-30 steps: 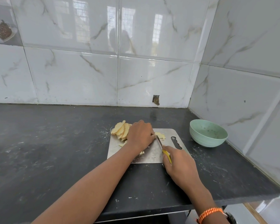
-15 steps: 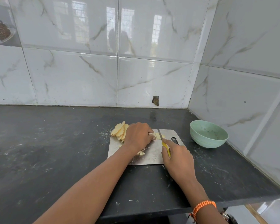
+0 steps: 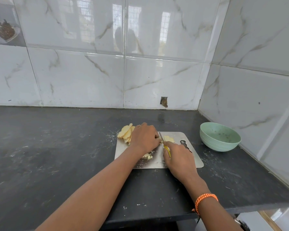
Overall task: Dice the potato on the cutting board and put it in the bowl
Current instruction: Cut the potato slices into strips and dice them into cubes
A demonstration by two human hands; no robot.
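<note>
At centre frame, on the dark counter (image 3: 57,155), lies the metal cutting board (image 3: 193,157), its long axis running left to right. Leftmost, a fan of potato slices (image 3: 125,132) overhangs the board's upper-left corner, untouched by the blade. Next, the left hand (image 3: 144,138) lies knuckles-up over the piece being cut, fingers curled down onto it; the potato beneath is largely hidden. Below that hand a small heap of diced cubes (image 3: 148,155) rests on the board. The knife (image 3: 163,144), yellow-handled, stands just right of the left fingertips, blade pointing away toward the upper frame, so the cut line runs across the board's long axis. Beyond the blade sit cut pieces (image 3: 168,139). The right hand (image 3: 178,159) grips the handle, fingers wrapped around it. Far right, well apart from the board, stands the green bowl (image 3: 220,137), seemingly holding no potato yet. Judgement: dicing is partway done; the right hand is nearer the bowl, and the stock to be fed lies left of the blade.
</note>
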